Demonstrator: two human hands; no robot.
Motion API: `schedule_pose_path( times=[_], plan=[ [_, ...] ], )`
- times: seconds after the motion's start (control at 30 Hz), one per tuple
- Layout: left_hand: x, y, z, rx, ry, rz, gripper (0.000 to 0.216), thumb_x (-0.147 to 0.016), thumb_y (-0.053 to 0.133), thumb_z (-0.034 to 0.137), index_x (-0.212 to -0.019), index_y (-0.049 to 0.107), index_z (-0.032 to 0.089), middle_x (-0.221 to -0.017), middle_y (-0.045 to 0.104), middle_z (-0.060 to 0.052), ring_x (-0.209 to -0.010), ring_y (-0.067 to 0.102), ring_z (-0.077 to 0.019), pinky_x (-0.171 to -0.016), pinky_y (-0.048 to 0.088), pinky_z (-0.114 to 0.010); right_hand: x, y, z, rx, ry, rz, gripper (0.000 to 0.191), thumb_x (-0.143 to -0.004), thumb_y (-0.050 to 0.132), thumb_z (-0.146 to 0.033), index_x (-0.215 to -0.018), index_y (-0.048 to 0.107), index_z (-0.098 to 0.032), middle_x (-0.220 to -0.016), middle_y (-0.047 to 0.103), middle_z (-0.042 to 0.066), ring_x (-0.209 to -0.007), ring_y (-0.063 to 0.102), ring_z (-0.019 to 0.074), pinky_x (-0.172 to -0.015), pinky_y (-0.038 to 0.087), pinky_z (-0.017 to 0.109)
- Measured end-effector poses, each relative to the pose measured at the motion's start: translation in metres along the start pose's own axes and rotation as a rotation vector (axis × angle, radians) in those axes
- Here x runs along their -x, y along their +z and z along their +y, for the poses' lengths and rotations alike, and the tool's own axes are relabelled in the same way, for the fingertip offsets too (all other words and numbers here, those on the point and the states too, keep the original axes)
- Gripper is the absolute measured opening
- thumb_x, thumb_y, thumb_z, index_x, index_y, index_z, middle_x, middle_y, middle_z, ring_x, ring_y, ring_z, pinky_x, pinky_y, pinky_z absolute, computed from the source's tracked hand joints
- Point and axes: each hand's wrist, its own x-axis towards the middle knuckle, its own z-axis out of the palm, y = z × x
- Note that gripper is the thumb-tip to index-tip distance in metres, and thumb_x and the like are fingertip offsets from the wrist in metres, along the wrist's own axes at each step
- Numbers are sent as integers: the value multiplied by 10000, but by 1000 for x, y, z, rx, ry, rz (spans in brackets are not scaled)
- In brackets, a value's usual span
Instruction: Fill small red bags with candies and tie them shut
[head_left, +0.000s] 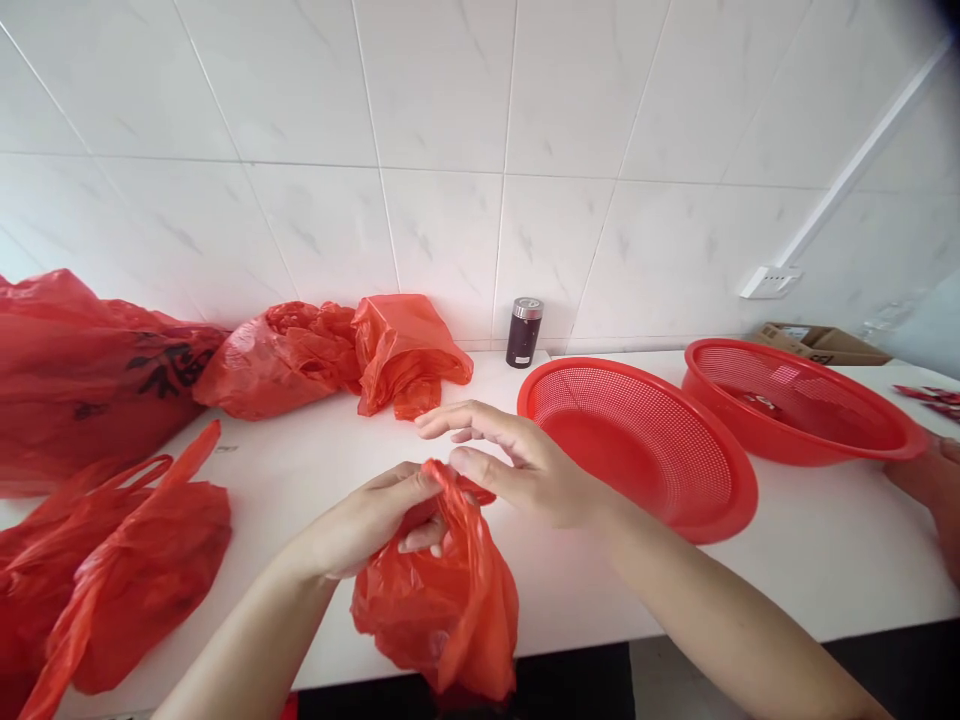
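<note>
A red plastic bag (480, 600) with gathered handles is at the table's front edge. My left hand (367, 525) is closed on the top of this bag, some of its fingers behind the red film. Just above and to the right hovers my right hand (525, 465), its fingers stretched out and the thumb apart from them. The thumb tip is close to the bag's twisted handle; whether it touches I cannot tell. What the bag contains is hidden.
Filled red bags (157, 590) lie at the left, with a crumpled red bag (405, 335) by the wall. A dark tumbler (524, 335) stands at the back. Two red baskets, one nearer (637, 440) and one farther (795, 450), are on the right, beside another person's hand (930, 495).
</note>
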Motion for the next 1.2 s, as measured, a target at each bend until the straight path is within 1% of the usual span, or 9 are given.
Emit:
schedule_pose_path(
  times=[0.17,0.33,0.43,0.57,0.7,0.8,0.93,1.07,1.2],
  plan=[
    [0,-3,2,79,34,59,372,-895,441,445,-606,484,215,-488,389,50,-484,344,-113,-625,447,-287,-4,0,-9,124,24,-9,283,-841,671,-235,-1116,605,-251,-1258,594,34,-1159,552,176,-994,444,379],
    [6,-13,10,175,44,-43,328,-843,491,500,-749,619,213,-529,421,45,-493,357,-115,-679,485,-324,-15,-5,-15,10,-47,75,45,-858,651,-215,-903,644,-219,-1112,649,19,-1086,595,162,-969,474,368],
    [5,-12,16,22,57,-41,374,-789,582,539,-962,685,223,-588,514,17,-575,463,-154,-680,493,-320,-23,-5,-20,-24,-51,117,12,-848,665,-225,-857,659,-221,-1046,652,7,-1017,615,154,-912,508,341],
    [1,-5,25,-297,57,55,169,-806,640,393,-822,737,255,-779,658,-38,-816,592,-220,-695,486,-282,-34,2,-22,45,-162,40,102,-852,666,-205,-949,680,-231,-1015,651,-8,-998,604,133,-930,484,303],
    [-2,-10,27,-198,39,114,268,-882,547,414,-754,697,233,-618,564,13,-551,498,-126,-522,403,-223,-28,-3,-8,66,39,11,349,-818,708,-334,-1143,605,-263,-1077,650,10,-992,605,154,-877,502,328],
    [-6,-20,23,-88,48,149,357,-935,444,468,-818,652,202,-505,459,51,-437,350,-82,-457,305,-211,-15,-8,4,69,221,85,163,-855,651,-347,-955,616,-222,-854,659,-7,-796,629,145,-740,515,316],
    [-11,-27,18,-43,100,172,351,-951,421,457,-927,644,187,-643,617,-4,-519,465,-99,-566,397,-236,2,0,-3,49,151,254,150,-874,631,-334,-797,584,-214,-796,647,-18,-793,625,137,-767,499,296],
    [-9,-25,20,-216,174,173,256,-904,544,381,-867,715,194,-701,616,-10,-647,537,-133,-669,444,-265,7,10,-12,30,69,240,129,-878,629,-360,-859,605,-235,-897,651,-1,-865,616,147,-839,480,302],
    [-4,-23,22,-394,178,123,199,-855,600,319,-945,747,220,-711,652,-12,-634,552,-144,-629,448,-263,-4,16,14,-27,138,350,267,-956,471,-450,-1134,564,-273,-1003,636,24,-970,593,162,-833,473,304]
  ],
)
